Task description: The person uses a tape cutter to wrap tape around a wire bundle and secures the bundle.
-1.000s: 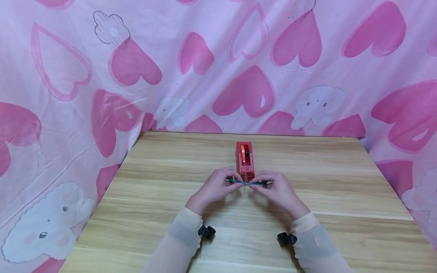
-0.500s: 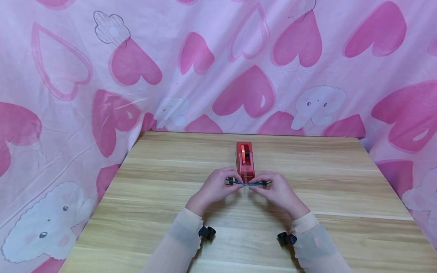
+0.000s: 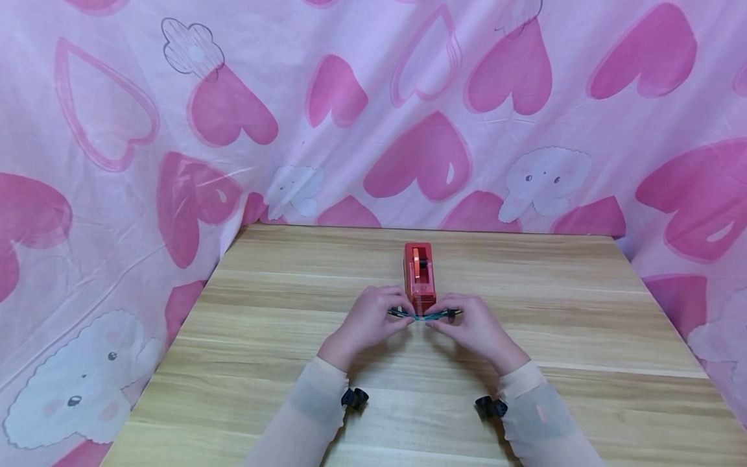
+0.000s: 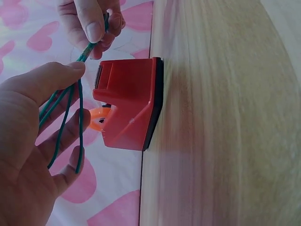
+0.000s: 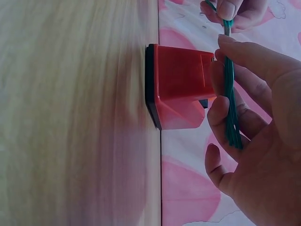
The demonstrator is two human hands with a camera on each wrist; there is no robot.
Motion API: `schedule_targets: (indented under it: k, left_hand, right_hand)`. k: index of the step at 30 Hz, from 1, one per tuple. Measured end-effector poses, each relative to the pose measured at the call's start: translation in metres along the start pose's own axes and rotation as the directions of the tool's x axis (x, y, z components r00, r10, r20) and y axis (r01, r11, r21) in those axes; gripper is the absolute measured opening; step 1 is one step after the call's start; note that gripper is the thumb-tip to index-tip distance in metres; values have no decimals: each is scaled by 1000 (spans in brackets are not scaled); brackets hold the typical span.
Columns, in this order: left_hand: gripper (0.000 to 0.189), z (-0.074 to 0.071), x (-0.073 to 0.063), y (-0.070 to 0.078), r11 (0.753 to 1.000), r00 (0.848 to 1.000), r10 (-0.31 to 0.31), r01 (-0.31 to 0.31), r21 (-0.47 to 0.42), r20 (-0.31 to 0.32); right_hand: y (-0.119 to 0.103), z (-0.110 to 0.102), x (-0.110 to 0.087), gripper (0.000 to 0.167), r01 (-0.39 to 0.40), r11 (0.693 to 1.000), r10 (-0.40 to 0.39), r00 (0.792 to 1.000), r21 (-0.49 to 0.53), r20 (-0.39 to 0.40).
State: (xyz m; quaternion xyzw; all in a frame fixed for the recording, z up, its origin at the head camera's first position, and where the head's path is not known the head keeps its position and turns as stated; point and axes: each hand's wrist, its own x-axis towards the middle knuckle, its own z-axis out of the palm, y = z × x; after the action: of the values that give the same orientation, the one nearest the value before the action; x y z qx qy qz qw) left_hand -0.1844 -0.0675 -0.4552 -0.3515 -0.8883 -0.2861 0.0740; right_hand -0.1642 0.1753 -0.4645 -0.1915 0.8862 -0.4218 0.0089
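Note:
A bundle of thin green strands (image 3: pixel 421 318), likely wires or cords, spans between both hands in front of a red tape dispenser (image 3: pixel 417 285). My left hand (image 3: pixel 373 316) pinches it between thumb and index finger; in the left wrist view, separate strand ends (image 4: pixel 61 125) fan out over the palm side. My right hand (image 3: pixel 469 319) pinches the other half, and in the right wrist view that end (image 5: pixel 230 113) lies gathered along the fingers. The fingertips of the two hands are close together, with a short pale-looking section (image 5: pixel 227 29) of the bundle between them.
The dispenser stands on a wood-grain table (image 3: pixel 280 363), holding an orange-cored tape roll (image 4: pixel 97 117), its toothed cutter (image 4: pixel 98 75) facing the hands. Pink heart-patterned cloth (image 3: pixel 362 130) hangs behind and at both sides. Small black cameras (image 3: pixel 355 398) sit on the wrists.
The green bundle turns and bends slightly between the fingertips, its middle dipping a little. Both hands stay nearly in place, and the dispenser has not moved.

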Motion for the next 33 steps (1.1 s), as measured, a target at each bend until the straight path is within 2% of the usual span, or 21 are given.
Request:
schedule_targets:
  k: [4,8,11,17,24,33]
  left_hand:
    - [5,-2,0,1,996,999,47,-45,76,-20]
    - [5,-3,-1,1,979,991,121,-110,171,-58]
    - [6,-4,-1,2,968,986,151,-134,214,-66]
    - [8,-4,-3,2,963,986,152,-132,237,-69]
    - [8,-2,-3,1,966,984,153,-128,225,-95]
    - [10,0,-3,0,976,988,120,-99,195,-99]
  right_hand:
    - [0,-2,2,14,-2,1000,2,1000,-5,28]
    - [0,-4,4,14,-13,1000,14,998,-21,54]
    - [1,-5,6,13,-13,1000,14,998,-18,66]
    - [2,-4,6,10,-16,1000,15,996,15,83]
    - [4,-5,6,9,-62,997,58,993,37,98]
    - [4,-6,5,8,-65,997,60,994,49,90]
